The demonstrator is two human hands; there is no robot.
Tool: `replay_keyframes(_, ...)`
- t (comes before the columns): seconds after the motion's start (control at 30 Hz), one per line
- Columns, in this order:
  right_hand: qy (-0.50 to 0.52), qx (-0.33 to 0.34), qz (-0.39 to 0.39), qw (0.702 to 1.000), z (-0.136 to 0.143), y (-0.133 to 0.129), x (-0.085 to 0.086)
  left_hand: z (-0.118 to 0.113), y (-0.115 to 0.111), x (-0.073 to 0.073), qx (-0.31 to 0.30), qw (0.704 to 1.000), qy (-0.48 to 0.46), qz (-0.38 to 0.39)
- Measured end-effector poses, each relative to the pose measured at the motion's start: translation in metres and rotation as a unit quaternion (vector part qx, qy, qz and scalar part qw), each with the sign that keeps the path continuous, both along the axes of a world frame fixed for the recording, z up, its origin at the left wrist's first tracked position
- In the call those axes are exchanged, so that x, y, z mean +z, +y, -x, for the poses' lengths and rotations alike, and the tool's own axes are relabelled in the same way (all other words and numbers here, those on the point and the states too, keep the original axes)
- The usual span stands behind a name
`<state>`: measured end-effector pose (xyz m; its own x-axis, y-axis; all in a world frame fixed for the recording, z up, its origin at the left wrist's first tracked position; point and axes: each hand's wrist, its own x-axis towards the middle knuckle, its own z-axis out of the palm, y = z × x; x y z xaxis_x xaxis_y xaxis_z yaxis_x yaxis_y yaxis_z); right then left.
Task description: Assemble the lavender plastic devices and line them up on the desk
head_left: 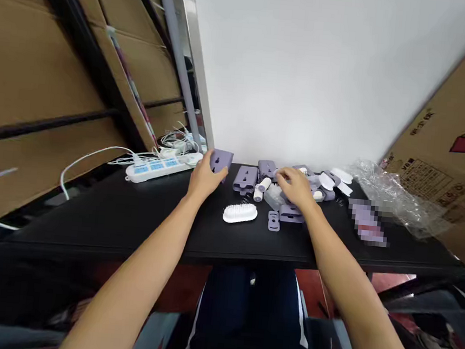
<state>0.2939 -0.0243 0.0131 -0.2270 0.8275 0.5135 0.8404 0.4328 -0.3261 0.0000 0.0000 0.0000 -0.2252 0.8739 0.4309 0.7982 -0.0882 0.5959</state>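
My left hand [203, 178] is wrapped round the side of a purple plastic case [222, 161] with slots in its face, at the back of the black table [139, 215]. My right hand [296, 186] reaches into a pile of purple and white parts, fingers curled; what they hold, if anything, is hidden. Between the hands stand another purple case [245, 179] and a small white roller [264, 185]. Nearer to me lie a white bristle brush head [240, 213], bristles up, a flat purple plate with holes [274, 221] and an open-ended purple housing [291, 213].
A white power strip [160, 165] with tangled cables lies at the back left. White oval pieces [341, 176] and crumpled clear plastic [401, 197] are on the right, with a blurred-out flat item [366, 223]. A white wall [305, 83] and cardboard boxes [456, 134] bound the table.
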Motion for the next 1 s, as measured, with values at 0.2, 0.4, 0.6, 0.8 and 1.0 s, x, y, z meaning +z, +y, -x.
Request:
replay_keyframes(0.2,-0.148,0.058,-0.006,0.987,0.016,-0.010,-0.010,-0.006,0.002,-0.013,-0.020,0.996,0.057,0.070)
replay_keyframes(0.4,-0.232,0.029,-0.020,0.972,0.033,-0.019,-0.012,-0.004,0.002,-0.010,-0.025,0.983,0.109,0.147)
replay_keyframes(0.6,-0.153,0.014,-0.015,0.988,0.038,-0.020,-0.009,0.002,0.003,-0.007,-0.012,0.967,0.169,0.192)
replay_keyframes(0.8,0.044,0.025,-0.038,0.998,0.018,-0.010,-0.005,0.006,0.008,-0.013,-0.016,0.987,0.124,0.103)
replay_keyframes(1.0,0.288,0.038,-0.008,0.957,0.014,-0.010,-0.003,0.007,0.014,-0.021,-0.079,0.989,0.032,-0.124)
